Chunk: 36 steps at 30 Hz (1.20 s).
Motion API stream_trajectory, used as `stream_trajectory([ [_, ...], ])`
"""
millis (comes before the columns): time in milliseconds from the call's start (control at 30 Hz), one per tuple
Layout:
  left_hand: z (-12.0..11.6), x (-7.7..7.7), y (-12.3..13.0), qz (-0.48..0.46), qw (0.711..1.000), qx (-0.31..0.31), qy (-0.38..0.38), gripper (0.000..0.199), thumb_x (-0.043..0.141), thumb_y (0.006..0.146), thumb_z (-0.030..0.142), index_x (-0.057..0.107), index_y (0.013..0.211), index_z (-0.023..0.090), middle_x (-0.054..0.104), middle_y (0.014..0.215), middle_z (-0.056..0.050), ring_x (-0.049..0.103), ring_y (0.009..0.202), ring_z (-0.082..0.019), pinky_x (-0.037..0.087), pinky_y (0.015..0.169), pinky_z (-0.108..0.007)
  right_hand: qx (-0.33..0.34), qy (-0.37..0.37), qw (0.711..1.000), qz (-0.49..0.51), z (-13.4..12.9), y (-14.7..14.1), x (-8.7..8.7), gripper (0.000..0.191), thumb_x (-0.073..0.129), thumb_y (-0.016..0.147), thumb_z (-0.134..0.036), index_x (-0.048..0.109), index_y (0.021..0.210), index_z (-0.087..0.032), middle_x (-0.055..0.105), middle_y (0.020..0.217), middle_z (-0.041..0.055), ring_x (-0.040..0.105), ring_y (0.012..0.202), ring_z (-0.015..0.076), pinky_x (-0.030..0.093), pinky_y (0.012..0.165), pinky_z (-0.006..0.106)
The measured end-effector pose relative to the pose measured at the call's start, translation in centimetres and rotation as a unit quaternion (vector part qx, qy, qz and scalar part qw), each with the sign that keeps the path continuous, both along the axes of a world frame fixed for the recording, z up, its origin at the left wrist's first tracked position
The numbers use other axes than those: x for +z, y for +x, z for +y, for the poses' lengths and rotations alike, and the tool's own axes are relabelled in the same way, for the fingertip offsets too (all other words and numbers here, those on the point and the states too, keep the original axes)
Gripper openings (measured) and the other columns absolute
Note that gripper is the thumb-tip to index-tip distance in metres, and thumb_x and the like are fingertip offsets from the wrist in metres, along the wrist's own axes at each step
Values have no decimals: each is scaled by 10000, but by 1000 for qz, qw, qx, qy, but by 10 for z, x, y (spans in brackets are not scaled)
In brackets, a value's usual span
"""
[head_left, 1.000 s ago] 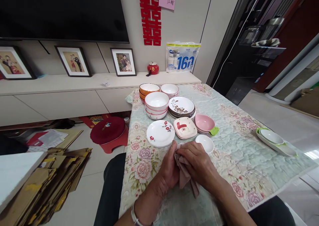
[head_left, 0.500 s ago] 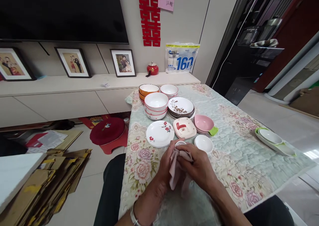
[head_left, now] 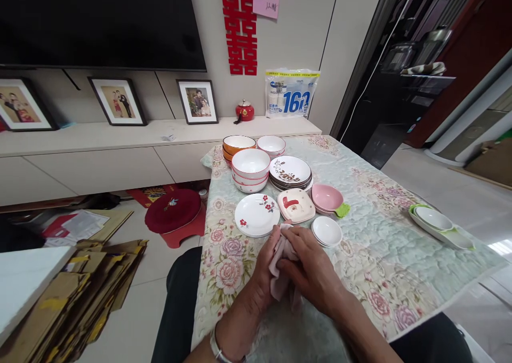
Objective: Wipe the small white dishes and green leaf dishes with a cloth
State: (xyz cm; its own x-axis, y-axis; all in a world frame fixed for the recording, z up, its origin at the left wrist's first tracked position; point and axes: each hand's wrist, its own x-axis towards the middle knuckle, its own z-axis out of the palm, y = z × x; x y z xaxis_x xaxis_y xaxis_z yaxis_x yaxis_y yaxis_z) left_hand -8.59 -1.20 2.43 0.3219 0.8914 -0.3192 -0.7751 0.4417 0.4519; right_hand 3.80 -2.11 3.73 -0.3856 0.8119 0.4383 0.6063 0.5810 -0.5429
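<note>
Holding a pale pink cloth (head_left: 283, 253) between my two hands, I am keeping it bunched above the near part of the flower-patterned surface (head_left: 376, 245). My left hand (head_left: 265, 260) is cupping it from one side, partly curled; my right hand (head_left: 314, 259) is bending over it from the other, fingers and thumb nearly closed on its folds. Whatever the cloth may be covering is hiding from me, so I cannot tell. A bangle (head_left: 216, 347) is circling my left wrist.

Just beyond my right hand, small white bowls (head_left: 327, 230) are sitting stacked. Beyond my left, white plates with red flowers (head_left: 256, 213) are lying in a pile. Between these, a little farther off, squarish dishes (head_left: 296, 207) are resting near the pink bowls (head_left: 327, 196). Behind them, brown-flowered plates (head_left: 290, 171) are standing in a stack beside red-rimmed bowls (head_left: 250, 164). Well apart, toward the right, a long green-edged dish (head_left: 460, 239) is carrying a smaller one.
</note>
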Motion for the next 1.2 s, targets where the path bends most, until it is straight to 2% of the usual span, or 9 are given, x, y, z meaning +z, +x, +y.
stream_trajectory([
  [200,3,9,6,-58,998,-9,8,335,673,842,453,732,976,152,764,967,-83,694,1015,-255,543,854,-314,-3,46,999,4,0,-4,-13,530,486,860,-50,506,1371,-191,607,1268,154,560,1190,288,498,1004,493],
  [367,2,7,6,-40,999,-24,20,378,733,789,489,729,954,149,748,868,-56,696,908,-226,532,829,-292,-7,-79,990,116,5,9,1,352,564,818,-88,662,1124,-231,695,1026,64,641,951,237,525,850,379],
  [533,1,5,6,13,998,2,61,380,784,760,380,706,1045,141,744,923,-68,673,857,-201,500,768,-279,-14,-283,904,321,9,28,11,204,687,817,-256,672,1018,-222,687,859,6,630,766,177,485,679,266],
  [633,1,2,8,41,992,-20,115,320,785,756,296,702,1015,128,732,894,-75,655,815,-190,474,721,-269,-13,-333,848,412,12,37,10,229,754,776,-345,657,932,-208,641,758,-21,577,658,139,435,586,227],
  [700,2,-1,10,65,990,-28,125,292,820,687,202,694,944,139,719,854,-46,631,763,-163,463,698,-258,-25,-332,839,431,14,41,8,261,773,760,-366,661,936,-210,637,761,-26,554,639,127,417,572,220],
  [833,3,-5,11,119,983,-9,137,288,826,604,110,647,825,158,687,766,8,580,694,-127,446,657,-239,-60,-280,887,363,18,43,4,219,742,793,-354,699,961,-219,662,819,-3,565,681,147,419,592,238],
  [967,5,-7,9,169,974,31,146,263,819,610,152,624,787,151,661,693,22,558,663,-120,439,632,-228,-68,-107,954,273,21,40,-1,159,672,830,-259,733,977,-243,674,945,34,619,870,205,477,754,305],
  [1067,5,-8,7,205,965,39,156,225,790,631,171,616,774,156,642,665,34,531,609,-107,420,586,-218,-67,-13,976,205,20,34,-5,223,603,856,-189,726,1032,-250,647,1034,66,614,987,227,490,848,350],
  [1200,3,-6,4,259,951,7,169,215,789,639,227,618,759,171,602,591,49,493,523,-104,390,517,-220,-58,19,991,117,14,30,-4,342,544,878,-160,668,1187,-237,579,1211,108,549,1164,263,461,980,419],
])
